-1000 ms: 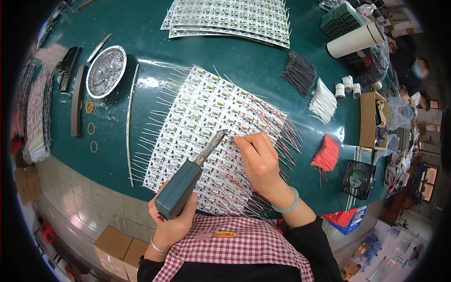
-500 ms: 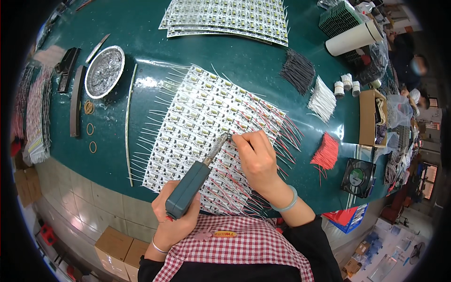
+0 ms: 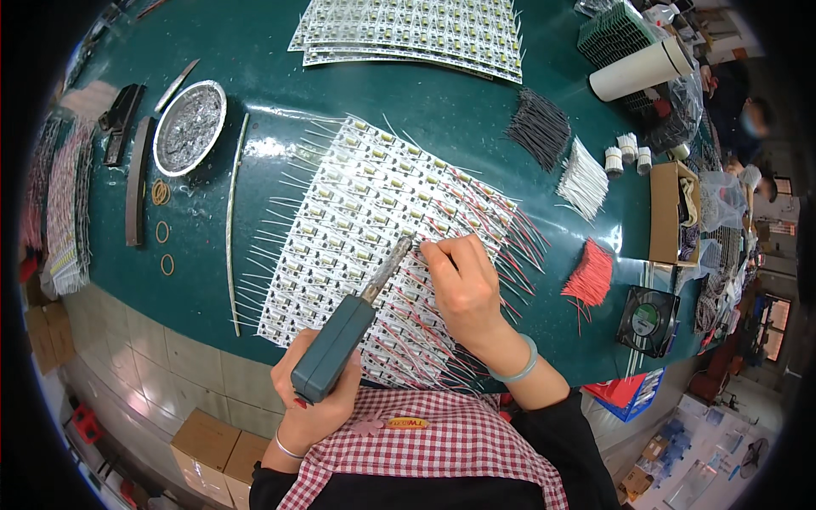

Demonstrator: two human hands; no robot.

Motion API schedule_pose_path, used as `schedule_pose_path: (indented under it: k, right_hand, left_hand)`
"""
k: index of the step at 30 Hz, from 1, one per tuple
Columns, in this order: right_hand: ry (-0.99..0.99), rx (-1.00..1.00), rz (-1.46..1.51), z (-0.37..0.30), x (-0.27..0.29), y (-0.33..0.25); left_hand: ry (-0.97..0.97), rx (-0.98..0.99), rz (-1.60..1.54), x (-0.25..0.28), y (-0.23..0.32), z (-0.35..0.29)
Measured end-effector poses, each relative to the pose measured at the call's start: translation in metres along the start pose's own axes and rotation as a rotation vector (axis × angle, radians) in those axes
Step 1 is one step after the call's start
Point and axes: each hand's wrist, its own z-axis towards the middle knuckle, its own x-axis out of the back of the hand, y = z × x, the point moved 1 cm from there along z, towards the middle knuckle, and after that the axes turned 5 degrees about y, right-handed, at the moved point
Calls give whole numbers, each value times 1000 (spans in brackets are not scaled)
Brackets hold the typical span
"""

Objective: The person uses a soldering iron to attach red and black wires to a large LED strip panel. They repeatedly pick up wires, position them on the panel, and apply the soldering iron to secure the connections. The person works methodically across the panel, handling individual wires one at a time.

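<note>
My left hand point(image 3: 316, 374) is wrapped around the dark green handle of a soldering iron point(image 3: 338, 342), whose metal tip points up and right onto a white circuit board panel point(image 3: 327, 246). My right hand point(image 3: 466, 285) is pinched just right of the tip, seemingly on a thin wire; its far end is too small to make out. Rows of small yellow and black components cover the panel. Pale wires stick out along its left side, while red and dark wires point(image 3: 518, 238) fan out along its right.
A white bowl of grey solder scraps point(image 3: 189, 127) stands left, by rubber bands point(image 3: 163, 231) and a dark bar point(image 3: 140, 183). Further panels point(image 3: 412, 38) lie at the back. Rightward are black wires point(image 3: 537, 127), white wires point(image 3: 583, 180), red wires point(image 3: 588, 274), a fan point(image 3: 648, 321) and a bottle point(image 3: 642, 68).
The soldering iron and my left hand have shifted slightly down and to the left, drawing the tip a little back from my right fingertips. My right hand has stayed nearly in place.
</note>
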Motion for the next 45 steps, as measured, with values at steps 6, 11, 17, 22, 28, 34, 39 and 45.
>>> schedule_pose_path:
  k: [6, 11, 17, 22, 28, 34, 39, 45]
  right_hand:
    - [13, -6, 10, 0, 0, -1]
    - [-1, -45, 25, -2, 8, 0]
    - [-20, -137, -26, -12, 57, -2]
    - [37, -101, 16, 1, 66, -22]
    - [5, -48, 99, -8, 9, -16]
    - [10, -12, 48, -10, 0, -16]
    - [8, -17, 16, -12, -2, -18]
    - [5, -4, 9, -12, -3, -18]
  left_hand:
    - [31, -23, -30, -1, 1, -1]
    - [36, 31, -29, 2, 0, -5]
    - [78, 80, -57, 7, -5, -10]
    - [87, 79, -67, 8, -6, -10]
    - [22, 85, -58, 12, -3, -14]
    - [27, 72, -49, 11, -5, -15]
    - [24, 66, -57, 9, -5, -15]
    - [10, 93, -68, 8, -5, -14]
